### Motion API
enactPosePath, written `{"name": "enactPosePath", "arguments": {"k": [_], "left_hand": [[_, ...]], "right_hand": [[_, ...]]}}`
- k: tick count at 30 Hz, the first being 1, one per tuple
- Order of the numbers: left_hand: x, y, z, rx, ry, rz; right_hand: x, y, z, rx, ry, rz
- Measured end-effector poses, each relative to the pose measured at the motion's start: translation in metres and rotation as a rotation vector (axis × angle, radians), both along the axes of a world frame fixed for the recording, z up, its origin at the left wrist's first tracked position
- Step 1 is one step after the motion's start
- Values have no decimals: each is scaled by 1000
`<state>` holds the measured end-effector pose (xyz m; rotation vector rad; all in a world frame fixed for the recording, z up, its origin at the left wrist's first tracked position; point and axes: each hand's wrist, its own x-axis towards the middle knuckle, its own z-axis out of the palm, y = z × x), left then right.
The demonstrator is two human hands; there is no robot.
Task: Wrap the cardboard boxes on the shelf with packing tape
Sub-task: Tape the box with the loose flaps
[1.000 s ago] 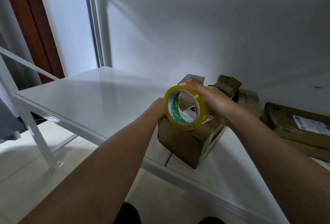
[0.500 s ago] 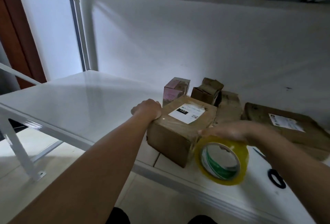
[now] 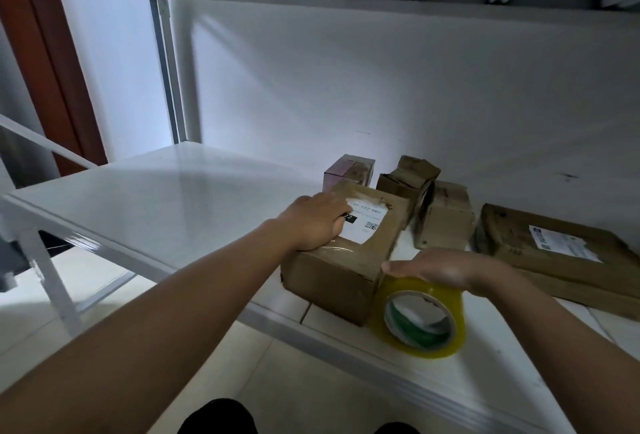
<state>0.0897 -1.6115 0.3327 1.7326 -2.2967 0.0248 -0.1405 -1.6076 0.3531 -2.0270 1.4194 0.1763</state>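
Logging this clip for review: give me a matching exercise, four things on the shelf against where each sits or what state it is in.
Things:
1. labelled cardboard box
2. roll of yellow packing tape
3. pink box
4. flat cardboard parcel

Places or states:
A. at the back, near the wall
B. far right, lying flat
C. under the left hand, at the shelf's front edge
D. gripped from above by the right hand

Pairs: 1-C, 2-D, 3-A, 4-B

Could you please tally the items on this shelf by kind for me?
Brown cardboard boxes: 4
Pink box: 1
Yellow tape roll: 1
Total: 6
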Motion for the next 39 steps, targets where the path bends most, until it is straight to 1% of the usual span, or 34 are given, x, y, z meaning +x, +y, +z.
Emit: {"name": "enactPosePath", "arguments": {"k": [3,5,8,11,12,14,15,17,18,19,21,24,26,28,29,31,33,36,39], "left_hand": [[1,11,-4,18,11,78],[0,17,-5,-25,-1,183],[-1,16,-3,-54,-107,337],[-11,5,12,-82,-215,403],[-19,1,16,-101,-244,386],[-38,-7,15,-156,-244,274],[-48,-10,11,-160,-196,191],[-59,-12,-2,-57,-27,52],[-58,-14,-6,-9,35,11],[-55,-16,-7,21,58,-9],[-47,-19,-7,64,14,-35],[-46,-25,-3,114,-167,-106],[-50,-26,-2,95,-223,-83],[-55,-29,0,44,-275,-23],[-58,-31,1,51,-280,13],[-64,-33,-1,94,-241,60],[-63,-31,-5,100,-164,54],[-47,-29,-13,72,50,46],[-37,-28,-16,185,269,26]], "right_hand": [[4,-11,7,-88,53,40],[5,-18,7,-111,11,43],[6,-21,3,-132,-35,35],[7,-20,-4,-136,-53,-17],[9,-19,-5,-143,-49,-51],[14,-19,-7,-183,-53,-66],[15,-20,-9,-202,-54,-59],[16,-21,-13,-228,-53,-33],[16,-22,-14,-241,-60,-20],[15,-23,-15,-254,-68,-18],[16,-25,-16,-264,-82,-27],[18,-27,-16,-262,-77,-6],[15,-27,-15,-262,-67,-11],[9,-27,-8,-235,-39,0],[6,-28,-4,-212,-24,1],[3,-32,2,-178,-3,-9],[6,-35,1,-175,36,-1],[17,-36,-9,-221,50,16],[18,-37,-11,-240,32,40]]}}
